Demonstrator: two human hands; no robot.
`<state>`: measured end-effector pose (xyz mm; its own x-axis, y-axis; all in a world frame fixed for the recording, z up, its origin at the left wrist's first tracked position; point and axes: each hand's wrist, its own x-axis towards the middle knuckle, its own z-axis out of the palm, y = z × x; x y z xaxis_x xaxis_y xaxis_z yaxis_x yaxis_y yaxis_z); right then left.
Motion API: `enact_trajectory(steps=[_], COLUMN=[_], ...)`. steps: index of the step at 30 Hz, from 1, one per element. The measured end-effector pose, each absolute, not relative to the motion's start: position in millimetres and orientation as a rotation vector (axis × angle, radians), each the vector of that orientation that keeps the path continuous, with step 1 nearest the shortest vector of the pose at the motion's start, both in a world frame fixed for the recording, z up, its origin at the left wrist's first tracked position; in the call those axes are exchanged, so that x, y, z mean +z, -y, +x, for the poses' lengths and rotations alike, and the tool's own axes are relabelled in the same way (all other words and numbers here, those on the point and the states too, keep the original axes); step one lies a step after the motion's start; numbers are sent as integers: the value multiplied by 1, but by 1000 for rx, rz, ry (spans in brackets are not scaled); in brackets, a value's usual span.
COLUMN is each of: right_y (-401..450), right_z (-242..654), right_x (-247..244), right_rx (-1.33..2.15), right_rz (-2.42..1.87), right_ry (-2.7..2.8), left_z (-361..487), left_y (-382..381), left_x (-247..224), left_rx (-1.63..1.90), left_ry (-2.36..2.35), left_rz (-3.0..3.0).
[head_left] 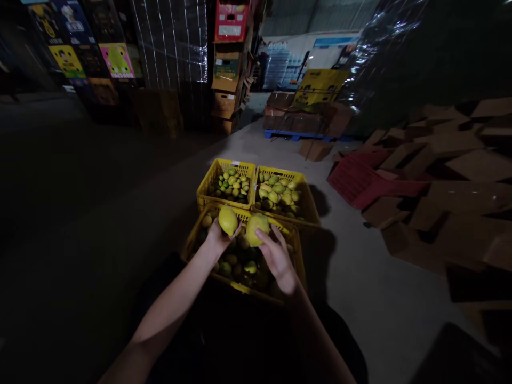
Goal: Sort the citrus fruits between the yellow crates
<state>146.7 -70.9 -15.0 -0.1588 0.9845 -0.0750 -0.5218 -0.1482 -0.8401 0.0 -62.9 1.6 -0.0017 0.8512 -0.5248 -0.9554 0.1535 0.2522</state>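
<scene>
My left hand (220, 238) cups a yellow lemon (228, 220) above the near crate. Beside it, my right hand (277, 254) grips a greener, rounder lemon (257, 229) between thumb and fingers. The two fruits are close together but apart. Below both hands stands the near yellow crate (242, 288), holding several green and yellow lemons, partly hidden by my hands and in shadow. Behind it on the left is a yellow crate (205, 201) of smaller green and yellow fruit. At the back right, another yellow crate (308, 200) holds larger pale yellow-green lemons.
A red crate (356, 178) lies tilted on the right, against a heap of flattened cardboard boxes (460, 213). Farther back, a blue pallet (296, 135) bears cardboard and yellow boxes (322, 85). Stacked cartons (226, 69) stand behind the crates. The grey floor (360, 277) is dimly lit.
</scene>
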Motion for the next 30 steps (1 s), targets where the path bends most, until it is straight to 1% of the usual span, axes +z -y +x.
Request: enact_trajectory(steps=[4, 9, 15, 25, 30], right_y=[72, 66, 64, 68, 62], right_z=[142, 139, 142, 141, 142], right_x=[-18, -23, -24, -19, -20], right_rx=[1770, 1868, 1870, 1918, 1945], right_rz=[-636, -579, -575, -578, -586], right_ry=[741, 560, 473, 478, 465], left_z=[-2, -1, -2, 2, 2], left_y=[63, 65, 70, 74, 73], left_x=[-1, 1, 1, 12, 12], left_rx=[1443, 1360, 1334, 1305, 1186], left_ry=[-657, -668, -619, -728, -792], left_rz=[-216, -234, -158, 156, 195])
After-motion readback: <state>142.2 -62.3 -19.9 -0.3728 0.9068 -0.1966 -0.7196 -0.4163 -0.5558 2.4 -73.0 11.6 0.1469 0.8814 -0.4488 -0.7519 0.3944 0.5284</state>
